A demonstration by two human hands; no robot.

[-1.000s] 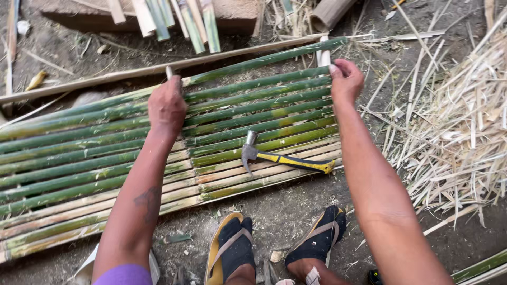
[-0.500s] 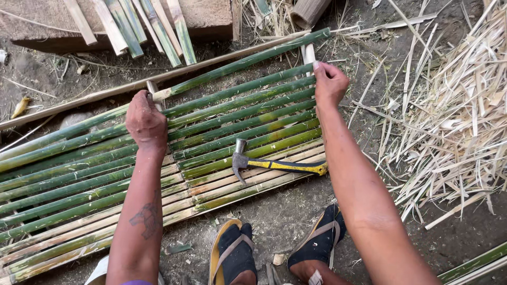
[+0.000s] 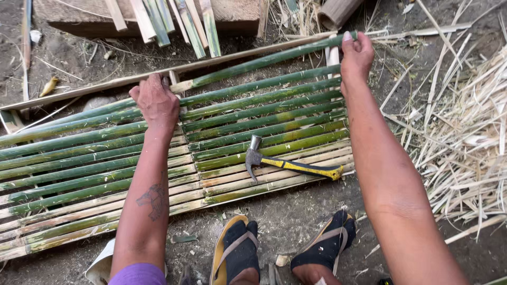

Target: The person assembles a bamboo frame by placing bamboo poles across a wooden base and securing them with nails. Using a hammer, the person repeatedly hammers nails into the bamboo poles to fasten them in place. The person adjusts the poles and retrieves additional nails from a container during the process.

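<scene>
Left hand (image 3: pixel 156 103) pressing flat on far bamboo strip (image 3: pixel 264 60); right hand (image 3: pixel 356 55) pinching its right end. Best pushed snug against near strips, kept straight. Hammer (image 3: pixel 288 164) near, untouched.

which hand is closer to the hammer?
Left. The left hand rests on the bamboo slats up-left of the hammer; the right hand grips the top slat's end, farther up-right.

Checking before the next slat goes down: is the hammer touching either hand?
Apart. The head view shows the hammer lying alone on the bamboo slats, with bare slats between it and the left hand and the right hand.
</scene>
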